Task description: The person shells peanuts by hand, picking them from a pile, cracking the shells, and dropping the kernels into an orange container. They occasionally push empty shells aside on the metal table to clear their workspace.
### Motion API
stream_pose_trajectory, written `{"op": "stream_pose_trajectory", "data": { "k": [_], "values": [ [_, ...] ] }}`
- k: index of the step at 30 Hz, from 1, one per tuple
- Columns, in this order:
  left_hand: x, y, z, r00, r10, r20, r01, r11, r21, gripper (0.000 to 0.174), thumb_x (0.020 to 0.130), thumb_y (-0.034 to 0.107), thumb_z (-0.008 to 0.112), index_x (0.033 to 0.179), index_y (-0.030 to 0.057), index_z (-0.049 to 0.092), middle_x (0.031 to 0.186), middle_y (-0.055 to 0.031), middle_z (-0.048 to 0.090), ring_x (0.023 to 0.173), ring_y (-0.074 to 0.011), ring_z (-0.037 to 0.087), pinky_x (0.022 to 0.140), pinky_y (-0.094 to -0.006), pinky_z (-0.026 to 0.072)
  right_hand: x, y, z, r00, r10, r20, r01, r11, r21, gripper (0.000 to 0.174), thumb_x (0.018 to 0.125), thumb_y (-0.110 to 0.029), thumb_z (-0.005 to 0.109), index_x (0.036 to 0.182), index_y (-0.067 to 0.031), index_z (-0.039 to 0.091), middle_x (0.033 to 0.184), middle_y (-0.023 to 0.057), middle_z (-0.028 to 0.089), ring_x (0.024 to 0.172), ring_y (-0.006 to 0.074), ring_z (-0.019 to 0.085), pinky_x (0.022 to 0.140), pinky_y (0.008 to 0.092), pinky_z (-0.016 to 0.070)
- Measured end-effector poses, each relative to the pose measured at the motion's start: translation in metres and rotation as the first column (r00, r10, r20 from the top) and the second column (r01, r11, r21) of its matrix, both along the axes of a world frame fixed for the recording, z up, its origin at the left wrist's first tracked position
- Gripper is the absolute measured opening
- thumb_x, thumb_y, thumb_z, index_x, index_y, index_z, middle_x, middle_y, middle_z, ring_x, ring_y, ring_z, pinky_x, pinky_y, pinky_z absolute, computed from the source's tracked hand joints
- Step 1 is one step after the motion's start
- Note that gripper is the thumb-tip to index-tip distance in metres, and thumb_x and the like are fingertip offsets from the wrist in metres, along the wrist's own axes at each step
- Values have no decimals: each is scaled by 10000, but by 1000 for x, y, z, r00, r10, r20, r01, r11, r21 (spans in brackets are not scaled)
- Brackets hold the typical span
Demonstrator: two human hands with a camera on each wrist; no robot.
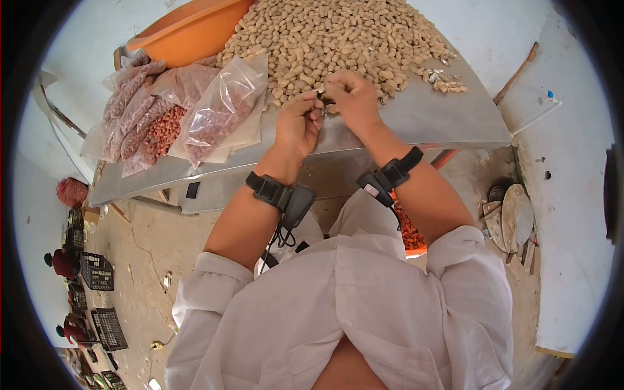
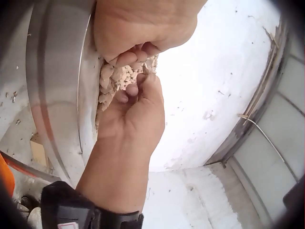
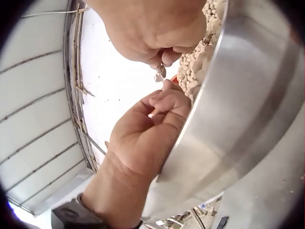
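Observation:
Peanuts in shells [image 1: 331,39] form a large heap on the metal table [image 1: 448,120]. At its near edge, my right hand [image 1: 354,103] pinches a peanut shell [image 3: 161,71] between thumb and fingertips. My left hand [image 1: 298,127] is just beside it, palm up with curled fingers; the right wrist view shows a small pale pinkish piece, apparently a kernel [image 3: 152,115], held in them. In the left wrist view, my left hand [image 2: 147,24] is above my right hand [image 2: 136,114], and its curled fingers hide most of its grip.
Left of the heap lie clear bags of red kernels [image 1: 218,117] and an orange basin [image 1: 188,32]. Beneath the table, an orange container [image 1: 411,231] holds reddish material. Black crates [image 1: 109,328] and people in red [image 1: 64,262] are at the far left.

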State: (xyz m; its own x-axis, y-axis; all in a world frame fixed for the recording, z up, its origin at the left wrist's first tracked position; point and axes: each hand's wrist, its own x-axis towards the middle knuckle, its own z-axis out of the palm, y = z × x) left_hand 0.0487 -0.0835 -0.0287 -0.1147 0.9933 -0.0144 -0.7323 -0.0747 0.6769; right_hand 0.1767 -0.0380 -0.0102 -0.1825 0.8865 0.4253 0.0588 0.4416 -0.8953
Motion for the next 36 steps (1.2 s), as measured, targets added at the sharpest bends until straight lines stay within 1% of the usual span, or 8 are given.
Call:
{"op": "stream_pose_trajectory", "data": {
  "k": [3,5,9,15,18,24,30,36],
  "values": [
    [0,-2,-2,999,-18,-38,19,999,40,129,862,8,515,985,-14,547,789,-50,575,600,-87,483,517,-204,399,-1,-5,7,932,104,-346,-195,951,-240,136,791,-56,640,901,23,639,722,31,589,644,84,533,579,222,457],
    [3,-3,0,997,-23,-79,29,997,76,153,837,10,587,987,-18,575,755,-29,585,590,-69,499,501,-191,398,-3,-5,-4,894,175,-412,-283,934,-218,164,804,-51,631,941,40,638,760,40,603,642,89,540,587,211,461],
    [9,-6,3,987,57,-152,-50,998,48,166,846,23,589,1005,-25,595,735,-13,586,575,-49,485,484,-183,366,-4,-7,-18,848,208,-487,-331,926,-180,210,819,-44,620,1003,56,633,819,62,622,639,93,546,590,208,463],
    [9,-7,1,969,74,-235,-56,995,80,132,859,32,582,988,7,597,754,13,573,565,-39,461,484,-171,343,-3,-9,-20,962,153,-224,-168,984,-52,211,826,-71,610,1004,39,637,842,88,640,698,127,581,622,234,468],
    [11,-10,4,959,81,-273,-57,994,95,111,861,41,576,964,9,602,745,18,566,532,-28,424,467,-170,310,-6,1,-30,996,50,-72,-34,977,212,216,819,-106,604,1003,2,643,837,107,645,709,180,602,650,280,475],
    [5,-8,7,972,9,-236,1,999,41,58,870,55,560,898,21,598,707,16,545,491,-23,391,428,-178,282,-4,-6,-23,993,-17,116,-14,966,260,157,835,-123,553,944,-24,610,832,153,627,773,300,607,690,367,474],
    [5,-8,8,962,3,-272,-4,1000,0,60,873,74,553,835,36,579,694,2,545,484,-36,405,418,-179,297,-8,-18,-21,948,-208,240,74,878,472,148,859,-131,505,958,-31,551,777,184,604,777,356,595,681,421,473],
    [9,-5,5,954,46,-296,-49,999,-2,73,870,73,543,812,36,570,679,-9,541,485,-52,422,421,-182,315,-13,-20,-17,920,-178,348,74,953,292,157,871,-142,479,958,-25,539,824,232,605,807,386,590,707,465,458]
  ]
}}
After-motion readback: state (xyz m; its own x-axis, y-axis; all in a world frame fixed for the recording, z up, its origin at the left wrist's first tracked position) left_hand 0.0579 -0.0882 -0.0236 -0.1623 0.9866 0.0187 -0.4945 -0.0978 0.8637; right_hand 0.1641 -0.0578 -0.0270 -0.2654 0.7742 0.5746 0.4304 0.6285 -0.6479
